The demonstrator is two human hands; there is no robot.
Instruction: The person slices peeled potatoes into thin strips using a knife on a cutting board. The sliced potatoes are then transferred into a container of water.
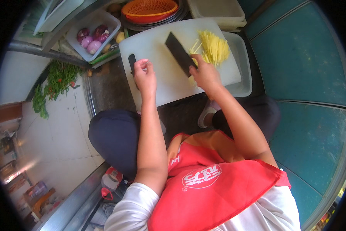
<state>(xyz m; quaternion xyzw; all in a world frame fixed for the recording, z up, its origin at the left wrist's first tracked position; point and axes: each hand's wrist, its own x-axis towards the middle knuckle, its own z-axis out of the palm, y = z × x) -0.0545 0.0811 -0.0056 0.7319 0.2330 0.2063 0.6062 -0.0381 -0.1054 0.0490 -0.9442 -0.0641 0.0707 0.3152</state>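
My right hand [206, 73] grips a dark, broad-bladed cleaver [178, 53], its blade pointing up and left over the white plastic cutting board [161, 86]. Beyond that hand, at the board's right side, lies a pile of thin yellow strips [215, 47], with a few loose strips to its left. My left hand [145, 72] is raised over the board's left edge near its dark handle slot, fingers curled; whether something small is between the fingertips cannot be told. Under the board's right side shows a pale plastic tub [245, 72].
At the upper left, a plastic container [87, 56] holds several purple onions [93, 46]. An orange basket [150, 8] sits on stacked trays behind the board, beside pale lidded containers [219, 11]. Leafy greens [60, 78] lie on the tiled floor. A teal panel [300, 66] borders the right.
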